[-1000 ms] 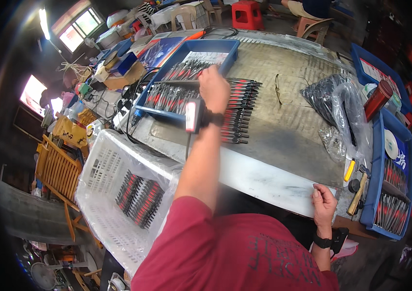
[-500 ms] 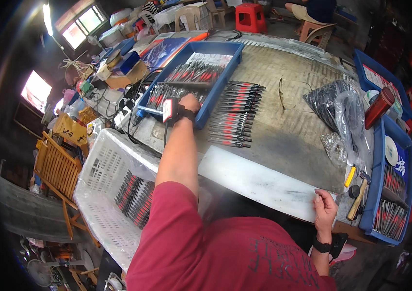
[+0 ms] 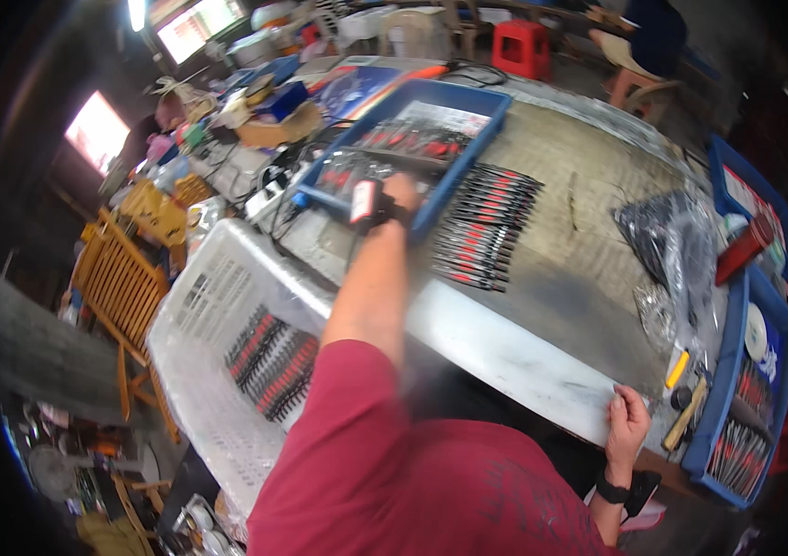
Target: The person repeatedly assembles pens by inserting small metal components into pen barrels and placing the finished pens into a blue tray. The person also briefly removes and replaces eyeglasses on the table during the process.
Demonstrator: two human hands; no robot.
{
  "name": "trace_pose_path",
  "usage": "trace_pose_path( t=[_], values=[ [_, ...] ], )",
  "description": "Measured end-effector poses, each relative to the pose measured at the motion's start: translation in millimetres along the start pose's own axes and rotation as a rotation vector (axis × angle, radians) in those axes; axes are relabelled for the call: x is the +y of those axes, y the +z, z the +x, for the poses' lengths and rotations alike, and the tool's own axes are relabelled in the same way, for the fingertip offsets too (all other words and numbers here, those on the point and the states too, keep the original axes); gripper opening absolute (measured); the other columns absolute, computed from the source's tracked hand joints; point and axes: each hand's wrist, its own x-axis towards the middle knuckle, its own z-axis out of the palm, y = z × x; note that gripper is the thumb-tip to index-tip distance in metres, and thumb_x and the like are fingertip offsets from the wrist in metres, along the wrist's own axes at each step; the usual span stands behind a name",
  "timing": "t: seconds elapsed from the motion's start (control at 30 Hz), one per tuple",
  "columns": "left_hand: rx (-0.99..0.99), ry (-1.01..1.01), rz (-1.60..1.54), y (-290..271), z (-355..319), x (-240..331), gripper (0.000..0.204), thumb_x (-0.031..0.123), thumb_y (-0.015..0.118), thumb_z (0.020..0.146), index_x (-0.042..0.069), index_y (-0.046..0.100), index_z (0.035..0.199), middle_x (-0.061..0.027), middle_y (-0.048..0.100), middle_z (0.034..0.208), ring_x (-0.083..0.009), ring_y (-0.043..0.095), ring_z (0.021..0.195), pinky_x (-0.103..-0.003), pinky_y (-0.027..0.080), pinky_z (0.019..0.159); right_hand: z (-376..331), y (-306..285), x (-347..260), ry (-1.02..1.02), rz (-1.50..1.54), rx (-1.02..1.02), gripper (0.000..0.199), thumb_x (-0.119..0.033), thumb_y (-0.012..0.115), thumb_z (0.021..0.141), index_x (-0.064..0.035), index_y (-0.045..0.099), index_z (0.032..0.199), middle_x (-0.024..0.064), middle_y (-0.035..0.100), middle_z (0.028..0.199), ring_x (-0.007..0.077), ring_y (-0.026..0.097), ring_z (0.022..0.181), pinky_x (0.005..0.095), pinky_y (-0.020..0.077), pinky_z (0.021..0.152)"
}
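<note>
My left hand (image 3: 401,192) reaches into the near part of a blue tray (image 3: 427,211) among slender dark pieces with red middles. Motion smears its fingers, so its grip is unclear. Beside the tray, similar slender black-and-red pieces (image 3: 487,227) lie side by side in a column on the table. My right hand (image 3: 629,422) is at the right end of a long white board (image 3: 505,343) along the table's near edge. Its fingers are curled together by the board's corner; whatever they may hold is hidden.
Left of me stands a white plastic crate (image 3: 209,371) with rows of black-and-red pieces. At right are a clear plastic bag (image 3: 691,269), a yellow-handled tool (image 3: 678,369), a hammer (image 3: 688,417) and another blue tray (image 3: 723,408). A person (image 3: 649,42) sits at the back.
The view has shifted, so the table appears farther right. My left hand stays in the blue tray and is now more blurred. My right hand remains by the white board's end.
</note>
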Motion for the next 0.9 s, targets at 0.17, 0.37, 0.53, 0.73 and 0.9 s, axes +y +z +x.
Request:
trace_pose_path(
  t=[0.17, 0.37, 0.53, 0.73, 0.9],
  values=[
    [0.114, -0.022, -0.009, -14.6, -3.4, 13.1, 0.022, 0.016, 0.057, 0.079, -0.001, 0.070, 0.085, -0.0229, 0.067, 0.088, -0.0369, 0.067, 0.084, -0.045, 0.054, 0.075, 2.5, 1.6, 7.3, -0.030, 0.050, 0.032, 0.021, -0.009, 0.057, 0.091, 0.0021, 0.060, 0.108, -0.0013, 0.056, 0.079, 0.0044, 0.046, 0.063, 0.0177, 0.0371, 0.056],
    [0.160, -0.001, -0.103, -75.9, -25.6, 40.8, 0.022, 0.014, 0.061, 0.073, 0.001, 0.071, 0.089, -0.0245, 0.066, 0.090, -0.0372, 0.066, 0.089, -0.043, 0.053, 0.079, 6.2, -3.3, 14.6, -0.012, 0.081, -0.008, 0.019, -0.010, 0.056, 0.093, 0.0006, 0.060, 0.107, -0.0029, 0.052, 0.072, 0.0031, 0.042, 0.060, 0.0170, 0.0328, 0.053],
    [0.217, 0.088, -0.131, -116.2, -49.8, 67.8, 0.023, 0.017, 0.062, 0.073, 0.000, 0.070, 0.086, -0.0232, 0.067, 0.090, -0.0354, 0.066, 0.086, -0.041, 0.053, 0.076, 5.8, -3.7, 16.2, -0.020, 0.070, -0.005, 0.018, -0.012, 0.056, 0.093, -0.0002, 0.060, 0.107, -0.0018, 0.053, 0.072, 0.0030, 0.043, 0.060, 0.0161, 0.0332, 0.052],
    [0.080, 0.557, -0.250, -113.1, -78.8, 146.5, 0.021, 0.022, 0.063, 0.073, 0.004, 0.070, 0.079, -0.0204, 0.066, 0.081, -0.0371, 0.065, 0.080, -0.044, 0.052, 0.072, 12.3, -11.6, 15.6, 0.036, 0.100, -0.024, 0.020, -0.012, 0.055, 0.094, 0.0005, 0.060, 0.109, -0.0001, 0.056, 0.075, 0.0037, 0.045, 0.061, 0.0163, 0.0361, 0.053],
    [-0.021, 1.031, -0.409, -57.9, -151.3, 218.3, 0.015, 0.015, 0.065, 0.062, 0.003, 0.068, 0.071, -0.0187, 0.064, 0.070, -0.0356, 0.065, 0.069, -0.044, 0.053, 0.064, 26.6, -34.4, 4.7, -0.206, -0.136, 0.114, 0.028, -0.013, 0.049, 0.097, 0.0015, 0.055, 0.120, 0.0062, 0.058, 0.098, 0.0120, 0.053, 0.090, 0.0238, 0.0425, 0.077]
  ],
)
